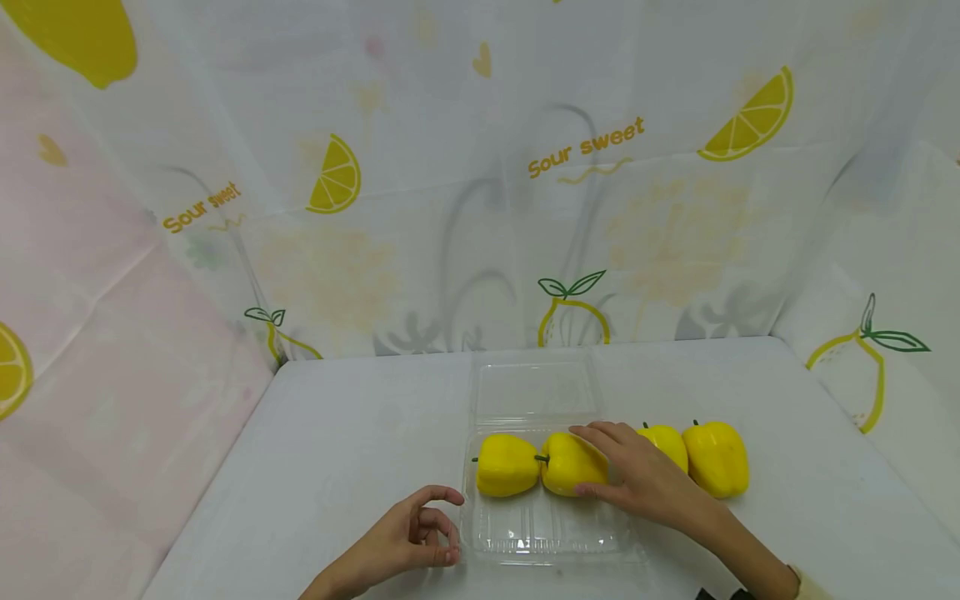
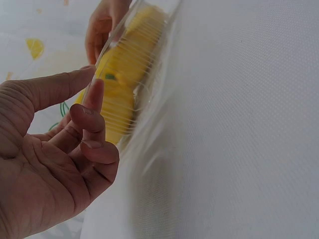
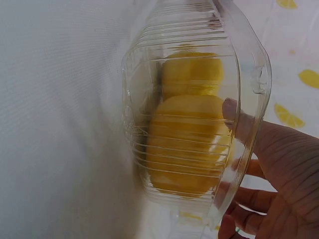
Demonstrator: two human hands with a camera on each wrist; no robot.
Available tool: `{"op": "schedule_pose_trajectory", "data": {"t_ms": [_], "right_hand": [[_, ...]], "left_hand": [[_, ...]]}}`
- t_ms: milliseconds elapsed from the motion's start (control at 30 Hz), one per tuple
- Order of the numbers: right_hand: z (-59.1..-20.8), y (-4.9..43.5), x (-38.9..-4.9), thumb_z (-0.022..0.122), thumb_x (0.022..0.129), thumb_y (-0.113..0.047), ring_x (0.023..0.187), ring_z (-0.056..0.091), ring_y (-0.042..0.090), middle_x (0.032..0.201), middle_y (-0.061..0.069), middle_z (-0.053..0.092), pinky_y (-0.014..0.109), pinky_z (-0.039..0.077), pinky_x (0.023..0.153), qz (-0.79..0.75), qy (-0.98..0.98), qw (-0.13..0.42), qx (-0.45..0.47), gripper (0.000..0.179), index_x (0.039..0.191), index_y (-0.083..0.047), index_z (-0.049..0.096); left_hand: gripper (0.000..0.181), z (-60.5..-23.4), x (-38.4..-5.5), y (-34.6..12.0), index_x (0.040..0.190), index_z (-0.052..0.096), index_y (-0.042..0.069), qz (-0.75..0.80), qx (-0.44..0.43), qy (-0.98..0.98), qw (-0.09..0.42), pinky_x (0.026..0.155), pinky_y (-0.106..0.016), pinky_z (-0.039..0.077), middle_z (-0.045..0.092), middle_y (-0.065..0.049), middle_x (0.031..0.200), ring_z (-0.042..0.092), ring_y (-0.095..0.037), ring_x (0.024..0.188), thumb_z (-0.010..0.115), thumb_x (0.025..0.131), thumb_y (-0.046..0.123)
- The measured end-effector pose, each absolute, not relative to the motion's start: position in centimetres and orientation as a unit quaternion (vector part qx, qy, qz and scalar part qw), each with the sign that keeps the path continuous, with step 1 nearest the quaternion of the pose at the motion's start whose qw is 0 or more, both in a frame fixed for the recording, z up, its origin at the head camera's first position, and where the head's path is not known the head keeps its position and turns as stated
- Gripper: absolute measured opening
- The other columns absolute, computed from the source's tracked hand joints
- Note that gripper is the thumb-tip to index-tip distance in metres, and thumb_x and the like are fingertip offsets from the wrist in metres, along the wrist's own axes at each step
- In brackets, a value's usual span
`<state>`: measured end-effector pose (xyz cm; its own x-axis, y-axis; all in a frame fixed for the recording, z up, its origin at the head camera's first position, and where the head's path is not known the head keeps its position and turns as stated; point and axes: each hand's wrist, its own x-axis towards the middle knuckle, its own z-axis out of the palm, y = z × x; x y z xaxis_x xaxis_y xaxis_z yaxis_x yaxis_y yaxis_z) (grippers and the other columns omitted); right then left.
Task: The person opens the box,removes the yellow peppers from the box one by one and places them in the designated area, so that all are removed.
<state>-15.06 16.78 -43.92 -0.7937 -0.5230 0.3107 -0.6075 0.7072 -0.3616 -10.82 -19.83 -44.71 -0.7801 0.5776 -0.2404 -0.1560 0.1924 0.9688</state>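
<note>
A clear plastic clamshell container (image 1: 540,542) lies on the table, its lid (image 1: 534,390) folded back away from me. Inside, one yellow bell pepper (image 1: 507,465) sits at the left with its stem pointing left. My right hand (image 1: 637,467) grips a second yellow bell pepper (image 1: 562,465) beside it, thumb on the near side and fingers over the far side. Through the container wall (image 3: 199,169), the right wrist view shows this pepper against the thumb. My left hand (image 1: 420,533) is at the container's left rim, fingers loosely bent, fingertips right at the edge (image 2: 92,87).
Two more yellow bell peppers stand on the white table (image 1: 360,433) to the right: one (image 1: 667,446) partly hidden behind my right hand, the other (image 1: 716,458) farther right. A lemon-printed cloth (image 1: 450,250) hangs behind the table and along its sides.
</note>
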Motion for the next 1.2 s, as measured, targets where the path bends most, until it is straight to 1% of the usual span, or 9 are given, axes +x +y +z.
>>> {"op": "schedule_pose_trajectory", "data": {"t_ms": [200, 367, 633, 933, 1200], "right_hand": [[-43.99, 16.57, -15.04, 0.072, 0.084, -0.056, 0.113, 0.057, 0.020, 0.128, -0.001, 0.059, 0.043, 0.048, 0.093, 0.226, -0.917, 0.103, 0.311, 0.068, 0.137, -0.016, 0.056], [-44.01, 16.28, -15.05, 0.075, 0.083, -0.052, 0.112, 0.057, 0.019, 0.128, -0.001, 0.059, 0.043, 0.048, 0.092, 0.228, -0.917, 0.102, 0.312, 0.066, 0.136, -0.017, 0.057], [-43.90, 16.05, -15.03, 0.076, 0.082, -0.050, 0.110, 0.056, 0.019, 0.127, -0.001, 0.060, 0.043, 0.049, 0.091, 0.222, -0.917, 0.101, 0.315, 0.066, 0.136, -0.016, 0.057], [-44.12, 16.00, -15.15, 0.075, 0.083, -0.051, 0.111, 0.056, 0.019, 0.128, -0.002, 0.060, 0.044, 0.048, 0.092, 0.213, -0.919, 0.101, 0.315, 0.066, 0.136, -0.017, 0.057], [-44.08, 15.96, -15.15, 0.074, 0.084, -0.052, 0.111, 0.056, 0.019, 0.127, -0.002, 0.060, 0.044, 0.048, 0.093, 0.214, -0.920, 0.096, 0.315, 0.065, 0.135, -0.016, 0.057]], "left_hand": [[0.058, -44.62, -10.74, -19.74, 0.136, 0.042, -0.003, 0.620, 0.139, 0.712, 0.297, 0.066, -0.023, 0.047, 0.069, -0.012, 0.096, 0.054, -0.014, 0.068, 0.074, 0.088, 0.008], [0.058, -44.51, -10.69, -19.78, 0.136, 0.042, -0.003, 0.618, 0.137, 0.715, 0.296, 0.066, -0.023, 0.047, 0.069, -0.012, 0.096, 0.054, -0.014, 0.067, 0.074, 0.088, 0.007], [0.058, -44.72, -10.72, -19.84, 0.136, 0.042, -0.003, 0.618, 0.140, 0.715, 0.295, 0.065, -0.023, 0.047, 0.068, -0.014, 0.097, 0.054, -0.014, 0.067, 0.073, 0.089, 0.006], [0.058, -44.74, -10.71, -19.85, 0.136, 0.042, -0.002, 0.617, 0.142, 0.716, 0.293, 0.065, -0.022, 0.047, 0.068, -0.015, 0.097, 0.053, -0.014, 0.067, 0.074, 0.088, 0.006], [0.058, -44.75, -10.80, -19.83, 0.136, 0.042, -0.003, 0.617, 0.154, 0.715, 0.292, 0.066, -0.022, 0.047, 0.069, -0.012, 0.096, 0.055, -0.013, 0.067, 0.074, 0.089, 0.009]]}}
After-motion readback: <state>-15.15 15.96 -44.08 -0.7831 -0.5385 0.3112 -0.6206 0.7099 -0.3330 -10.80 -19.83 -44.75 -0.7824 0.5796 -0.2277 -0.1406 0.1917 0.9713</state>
